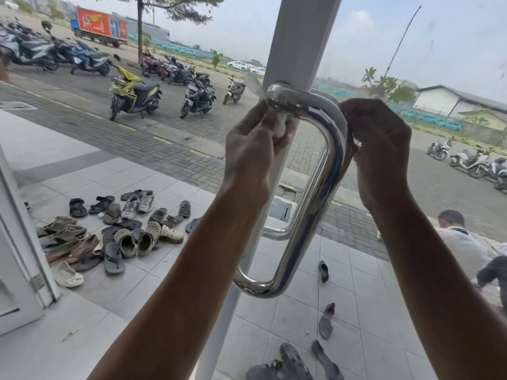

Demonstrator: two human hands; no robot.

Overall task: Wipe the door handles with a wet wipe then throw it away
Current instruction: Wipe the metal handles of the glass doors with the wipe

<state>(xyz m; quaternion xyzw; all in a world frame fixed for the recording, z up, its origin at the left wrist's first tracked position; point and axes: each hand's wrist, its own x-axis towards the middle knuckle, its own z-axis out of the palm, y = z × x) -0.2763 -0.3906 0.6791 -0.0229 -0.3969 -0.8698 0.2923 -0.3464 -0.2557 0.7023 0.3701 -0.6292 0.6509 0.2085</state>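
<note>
Outside the glass door, a tiled porch (343, 270) holds scattered shoes (115, 229), with parked motorbikes (131, 94) on the paving beyond. On the white door frame (299, 45) hangs a chrome door handle (323, 193), a tall loop. At its upper bend, the left hand (252, 144) curls its fingers round a bunched white wet wipe (279, 127), pressing it against the bar's underside. Across the loop, the right hand (381, 149) grips the handle's outer curve, fingers wrapped behind it.
</note>
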